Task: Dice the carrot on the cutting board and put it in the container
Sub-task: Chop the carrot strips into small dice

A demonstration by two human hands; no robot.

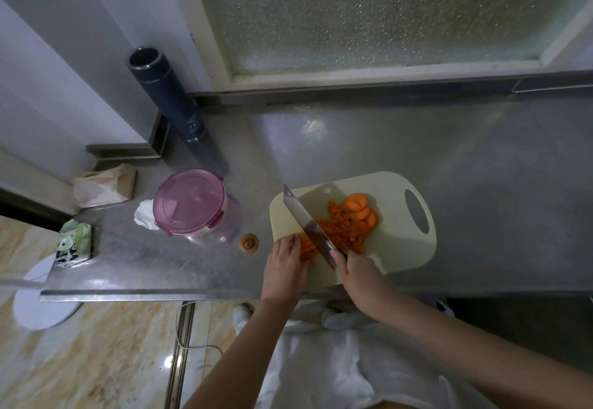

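Note:
A cream cutting board [398,241] lies on the steel counter. On it sits a pile of diced carrot [345,230], with a few round carrot slices [361,208] behind it. My right hand [356,267] grips the handle of a cleaver [306,221], whose blade stands across the board's left half. My left hand [285,264] presses down on carrot strips [307,248] just left of the blade. A clear container with a closed pink lid [189,201] stands left of the board.
A carrot end [249,243] lies on the counter between container and board. A dark tall flask [173,107] stands at the back left. Crumpled tissue [146,214], a paper bag [104,185] and a green tissue pack [74,245] sit at the left. The counter's front edge [154,294] runs below my hands.

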